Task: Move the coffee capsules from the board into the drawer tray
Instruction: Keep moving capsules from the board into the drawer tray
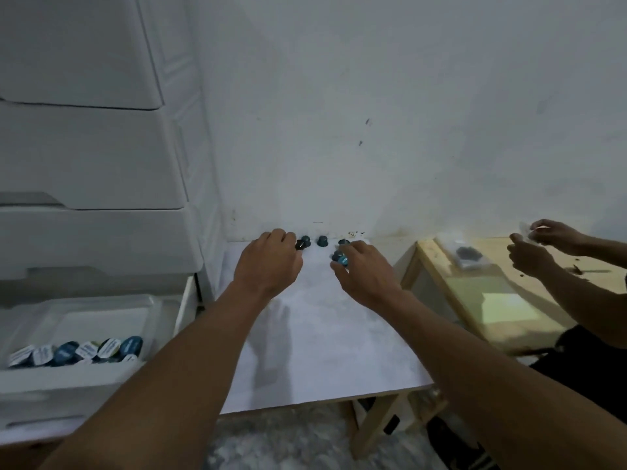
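Capsules (314, 241) sit in a short row at the upper middle of the frame, on the far edge of the white board (315, 334). Left hand (268, 262) pinches a dark capsule (300, 245) at its fingertips; right hand (363, 269) curls around a blue capsule (340, 258). Best to lift both straight up, then carry them to the drawer tray (78, 320) at lower left, where others already lie

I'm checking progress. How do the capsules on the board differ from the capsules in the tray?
The capsules on the board stand apart, domes up, at its far edge by the hands; the capsules in the tray lie packed in a row, white lids showing. Both are small and bluish.
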### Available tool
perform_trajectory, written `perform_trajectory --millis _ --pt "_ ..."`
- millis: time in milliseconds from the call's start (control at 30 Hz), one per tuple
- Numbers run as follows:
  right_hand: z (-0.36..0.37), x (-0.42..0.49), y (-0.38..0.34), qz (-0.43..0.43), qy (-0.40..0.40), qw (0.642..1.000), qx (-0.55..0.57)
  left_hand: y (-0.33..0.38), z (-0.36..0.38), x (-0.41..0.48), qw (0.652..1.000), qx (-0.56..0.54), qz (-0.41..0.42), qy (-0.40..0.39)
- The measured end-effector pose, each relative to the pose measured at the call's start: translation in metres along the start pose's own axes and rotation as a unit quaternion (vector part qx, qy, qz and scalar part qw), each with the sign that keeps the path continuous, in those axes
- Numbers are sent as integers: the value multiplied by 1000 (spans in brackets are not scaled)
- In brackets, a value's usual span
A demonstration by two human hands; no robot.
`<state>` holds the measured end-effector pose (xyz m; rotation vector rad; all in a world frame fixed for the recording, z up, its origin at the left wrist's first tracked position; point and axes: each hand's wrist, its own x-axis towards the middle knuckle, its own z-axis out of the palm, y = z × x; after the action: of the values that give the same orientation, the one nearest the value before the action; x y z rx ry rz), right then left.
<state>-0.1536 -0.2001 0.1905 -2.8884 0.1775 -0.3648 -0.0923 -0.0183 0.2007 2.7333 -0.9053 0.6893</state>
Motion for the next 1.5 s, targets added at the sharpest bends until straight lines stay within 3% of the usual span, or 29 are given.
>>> perform_trajectory --millis 633,1033,1500 --pt "107 146 21 -22 -122 991 50 -72 138 80 982 -35 -93 -161" --pt "196 199 14 -5 -259 963 71 -106 229 95 950 -106 -59 -289" --pt "228 210 22 0 -269 960 78 -111 260 97 942 -122 -48 -309"
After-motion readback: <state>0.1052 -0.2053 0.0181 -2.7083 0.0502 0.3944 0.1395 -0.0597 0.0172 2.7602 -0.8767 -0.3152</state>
